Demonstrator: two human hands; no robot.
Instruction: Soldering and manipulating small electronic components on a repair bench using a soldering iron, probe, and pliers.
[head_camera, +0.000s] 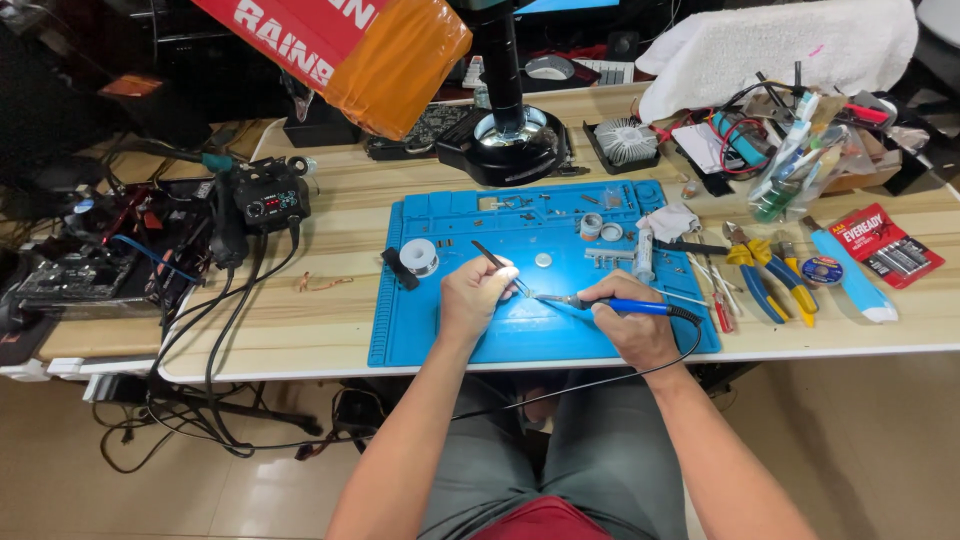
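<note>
Closest to me, near the mat's (400, 340) front edge, my right hand (630, 325) grips the soldering iron (610, 305) and my left hand (475, 295) pinches tweezers (492, 258); I judge both wrists should rest braced so the tips meet steadily.

Blue mat (440, 330), blue-handled soldering iron (620, 306), yellow-handled pliers (752, 272).

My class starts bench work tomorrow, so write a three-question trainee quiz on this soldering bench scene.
1. True or false: the right hand holds the blue-handled soldering iron.
2. Which thing does the left hand grip: (a) thin metal tweezers, (b) a hammer, (c) a mug?
3. Fill in: both hands work over the blue silicone ____.

Key: 1 true; 2 a; 3 mat.
</note>
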